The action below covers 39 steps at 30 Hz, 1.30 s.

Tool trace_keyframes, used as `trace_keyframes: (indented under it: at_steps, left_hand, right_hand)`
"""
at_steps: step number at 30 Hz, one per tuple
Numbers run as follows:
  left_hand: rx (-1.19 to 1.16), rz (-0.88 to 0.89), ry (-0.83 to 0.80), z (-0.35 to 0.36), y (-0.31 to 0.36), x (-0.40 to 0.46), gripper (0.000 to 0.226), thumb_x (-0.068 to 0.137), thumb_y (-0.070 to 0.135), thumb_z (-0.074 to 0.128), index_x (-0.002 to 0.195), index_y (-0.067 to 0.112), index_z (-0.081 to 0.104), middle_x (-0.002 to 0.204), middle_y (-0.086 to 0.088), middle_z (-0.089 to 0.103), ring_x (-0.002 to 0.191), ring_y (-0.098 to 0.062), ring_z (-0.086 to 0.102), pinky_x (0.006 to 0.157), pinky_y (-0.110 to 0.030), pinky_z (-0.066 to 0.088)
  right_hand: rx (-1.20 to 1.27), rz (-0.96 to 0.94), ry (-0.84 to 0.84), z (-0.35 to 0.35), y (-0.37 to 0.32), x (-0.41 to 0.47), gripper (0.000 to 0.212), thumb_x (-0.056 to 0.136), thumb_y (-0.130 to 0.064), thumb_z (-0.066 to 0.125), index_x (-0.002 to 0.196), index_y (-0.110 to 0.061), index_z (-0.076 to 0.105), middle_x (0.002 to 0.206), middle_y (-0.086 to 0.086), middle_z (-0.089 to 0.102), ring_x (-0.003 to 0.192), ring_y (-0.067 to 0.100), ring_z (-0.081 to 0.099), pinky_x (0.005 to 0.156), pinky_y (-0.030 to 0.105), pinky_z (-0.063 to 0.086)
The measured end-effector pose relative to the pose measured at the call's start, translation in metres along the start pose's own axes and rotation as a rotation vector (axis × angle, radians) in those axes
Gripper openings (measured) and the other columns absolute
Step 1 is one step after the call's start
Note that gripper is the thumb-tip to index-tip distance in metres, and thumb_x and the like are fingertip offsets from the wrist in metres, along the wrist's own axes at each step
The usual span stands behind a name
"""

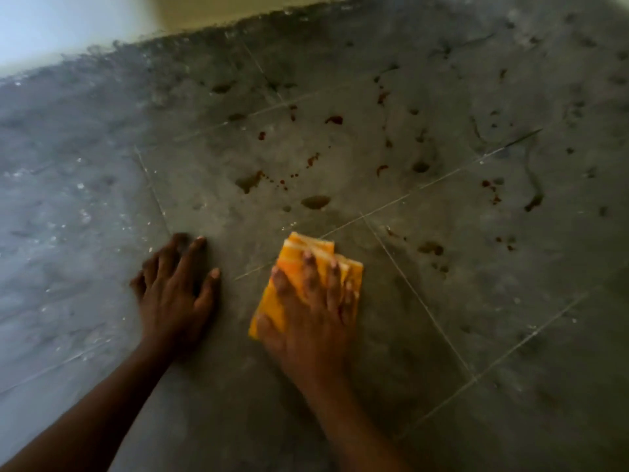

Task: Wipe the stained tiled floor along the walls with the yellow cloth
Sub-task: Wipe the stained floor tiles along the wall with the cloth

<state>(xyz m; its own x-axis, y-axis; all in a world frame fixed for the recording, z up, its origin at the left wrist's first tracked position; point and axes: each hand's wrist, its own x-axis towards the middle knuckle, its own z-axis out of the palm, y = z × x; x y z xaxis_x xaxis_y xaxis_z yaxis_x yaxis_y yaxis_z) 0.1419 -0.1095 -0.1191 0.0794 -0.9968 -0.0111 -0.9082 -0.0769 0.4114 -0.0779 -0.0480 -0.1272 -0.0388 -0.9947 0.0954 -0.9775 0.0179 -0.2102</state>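
A folded yellow cloth [272, 303] lies flat on the grey tiled floor [442, 301], and my right hand [313, 315] presses down on it with fingers spread over its top. My left hand [177, 287] rests palm-down on the floor to the left of the cloth, fingers apart, holding nothing. Just beyond the cloth the tiles carry reddish-brown spots [333, 120] and dark wet-looking blotches [316, 201]. More stains [532, 202] are scattered to the right.
A pale wall [238, 8] runs across the top, meeting the floor along a dark grimy edge [190, 40]. White specks and dusty smears [51, 199] cover the floor at the left. Thin grout lines [418, 298] cross the tiles.
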Motion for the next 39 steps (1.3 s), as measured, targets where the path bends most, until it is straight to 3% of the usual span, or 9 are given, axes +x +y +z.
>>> trace_keyframes:
  at_steps: [4, 8, 16, 23, 26, 30, 33, 37, 39]
  left_hand:
    - [0.054, -0.044, 0.044, -0.009, -0.021, 0.043, 0.077, 0.100, 0.065, 0.028, 0.168, 0.033, 0.012, 0.178, 0.001, 0.007, 0.162, -0.030, 0.009, 0.127, -0.058, 0.009]
    - [0.130, -0.048, 0.061, 0.006, -0.031, 0.048, 0.077, 0.103, 0.067, 0.021, 0.169, 0.028, 0.008, 0.178, 0.004, 0.002, 0.164, -0.019, 0.001, 0.131, -0.049, 0.003]
    - [0.102, -0.084, 0.019, -0.003, -0.026, 0.048, 0.077, 0.102, 0.068, 0.016, 0.169, 0.032, 0.003, 0.178, 0.006, -0.005, 0.164, -0.016, -0.008, 0.133, -0.050, 0.003]
    - [0.083, -0.054, 0.019, 0.002, -0.032, 0.052, 0.074, 0.104, 0.063, 0.021, 0.169, 0.031, 0.003, 0.178, 0.005, -0.006, 0.164, -0.016, -0.010, 0.133, -0.048, 0.000]
    - [0.092, -0.070, 0.026, 0.003, -0.034, 0.056, 0.073, 0.104, 0.060, 0.022, 0.169, 0.031, 0.008, 0.178, 0.005, -0.002, 0.164, -0.016, -0.006, 0.132, -0.048, 0.002]
    - [0.085, -0.078, 0.009, -0.002, -0.031, 0.054, 0.073, 0.103, 0.060, 0.021, 0.169, 0.028, 0.013, 0.178, 0.001, 0.005, 0.165, -0.019, 0.000, 0.131, -0.052, 0.009]
    - [0.090, -0.074, -0.005, -0.002, -0.031, 0.055, 0.074, 0.103, 0.061, 0.019, 0.169, 0.028, 0.010, 0.178, 0.001, 0.002, 0.165, -0.019, -0.004, 0.131, -0.053, 0.008]
    - [0.105, -0.077, -0.002, 0.000, -0.031, 0.054, 0.074, 0.103, 0.061, 0.019, 0.169, 0.028, 0.009, 0.178, 0.002, 0.000, 0.165, -0.018, -0.006, 0.132, -0.050, 0.005]
    - [0.132, -0.090, 0.007, 0.001, -0.030, 0.056, 0.073, 0.104, 0.061, 0.020, 0.169, 0.029, 0.011, 0.178, 0.002, 0.001, 0.165, -0.018, -0.004, 0.131, -0.050, 0.007]
  right_hand:
    - [-0.055, 0.186, 0.029, 0.000, 0.040, -0.028, 0.074, 0.087, -0.080, 0.040, 0.154, -0.048, 0.042, 0.170, 0.009, 0.029, 0.154, 0.046, 0.025, 0.119, 0.069, 0.020]
    - [0.056, 0.509, 0.093, 0.015, 0.007, 0.066, 0.074, 0.088, -0.079, 0.039, 0.156, -0.049, 0.035, 0.175, 0.008, 0.009, 0.159, 0.045, -0.001, 0.120, 0.072, 0.002]
    - [-0.073, -0.070, -0.074, 0.005, 0.001, 0.036, 0.082, 0.084, -0.080, 0.044, 0.158, -0.053, 0.027, 0.174, 0.005, 0.015, 0.158, 0.044, 0.016, 0.117, 0.072, 0.020]
    - [0.027, 0.384, 0.093, 0.027, -0.024, 0.160, 0.081, 0.087, -0.083, 0.038, 0.159, -0.046, 0.032, 0.174, 0.011, 0.012, 0.158, 0.046, 0.004, 0.120, 0.072, 0.005]
    - [0.029, 0.168, 0.038, 0.040, -0.067, 0.194, 0.078, 0.088, -0.082, 0.037, 0.158, -0.046, 0.035, 0.173, 0.007, 0.019, 0.159, 0.044, 0.008, 0.121, 0.071, 0.008]
    - [-0.114, -0.220, -0.080, 0.020, -0.020, 0.151, 0.082, 0.086, -0.084, 0.036, 0.160, -0.052, 0.021, 0.175, 0.002, 0.009, 0.159, 0.040, 0.011, 0.119, 0.070, 0.018]
    - [-0.139, -0.086, -0.070, 0.014, 0.016, 0.157, 0.084, 0.083, -0.087, 0.034, 0.159, -0.051, 0.026, 0.174, 0.006, 0.015, 0.157, 0.042, 0.016, 0.120, 0.069, 0.020]
    - [0.034, 0.352, 0.050, 0.038, -0.046, 0.223, 0.082, 0.084, -0.086, 0.037, 0.156, -0.047, 0.038, 0.172, 0.008, 0.020, 0.158, 0.044, 0.010, 0.121, 0.071, 0.011]
    - [0.066, 0.227, 0.058, 0.045, -0.083, 0.229, 0.078, 0.085, -0.083, 0.041, 0.154, -0.046, 0.042, 0.172, 0.005, 0.023, 0.158, 0.044, 0.013, 0.121, 0.070, 0.011]
